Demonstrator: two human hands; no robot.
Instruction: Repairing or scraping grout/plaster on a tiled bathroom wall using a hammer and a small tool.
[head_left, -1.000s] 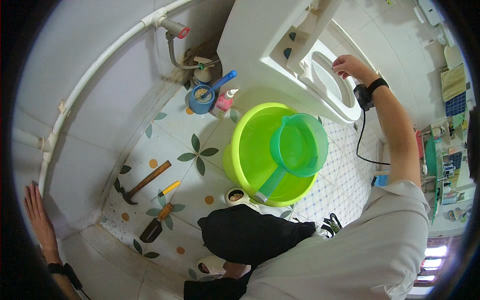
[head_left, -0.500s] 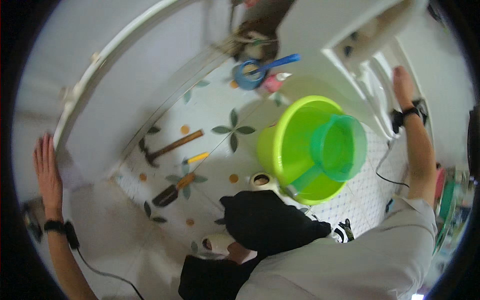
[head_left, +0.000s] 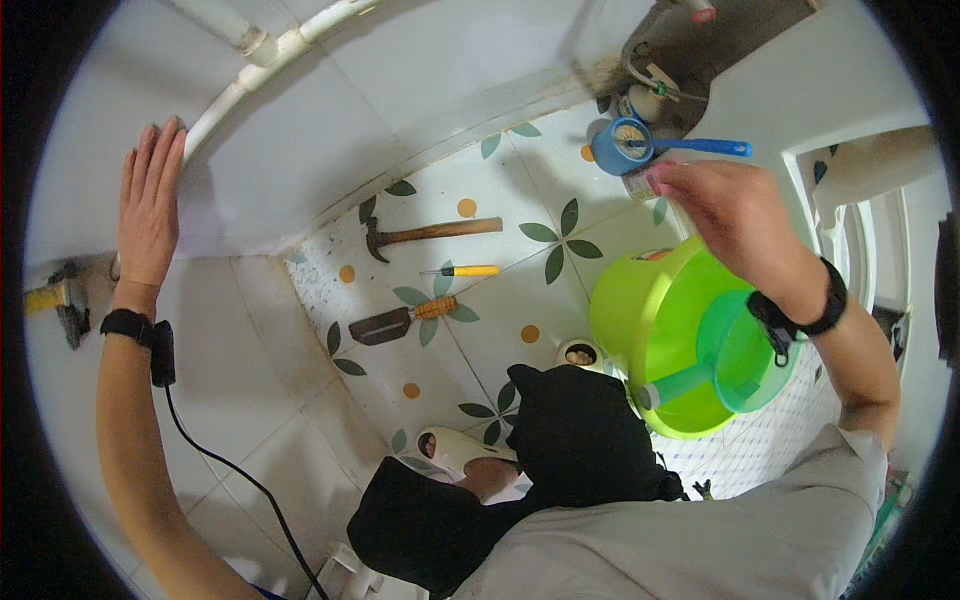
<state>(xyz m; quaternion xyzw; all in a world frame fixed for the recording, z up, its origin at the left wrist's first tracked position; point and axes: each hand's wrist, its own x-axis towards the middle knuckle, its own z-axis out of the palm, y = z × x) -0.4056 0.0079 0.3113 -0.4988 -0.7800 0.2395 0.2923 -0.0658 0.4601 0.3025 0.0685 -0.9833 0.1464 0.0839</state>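
Note:
My left hand [head_left: 150, 200] lies flat with fingers stretched along the tiled wall, next to a white pipe [head_left: 260, 75]. My right hand [head_left: 730, 215] is slightly blurred, with its fingers drawn together; whether it holds anything is hidden. It is in front of a pink bottle [head_left: 642, 184], mostly covered, and above the rim of a lime-green basin [head_left: 612, 310]. A translucent green dipper [head_left: 750, 350] rests in the basin. Beyond my fingers stands a blue container [head_left: 608, 150] with a blue-handled brush [head_left: 700, 147] lying across it.
On the patterned tile floor lie a claw hammer [head_left: 440, 231], a yellow-handled screwdriver [head_left: 472, 270] and a trowel [head_left: 385, 325]. My feet are in pale slippers [head_left: 455, 450]. A yellow-and-black tool [head_left: 62, 305] is at far left. A black cable [head_left: 240, 470] runs from my left wrist.
My right hand has come away from the white fixture at right and moved left, over the basin toward the pink bottle. The view has shifted; my left hand stays flat by the wall.

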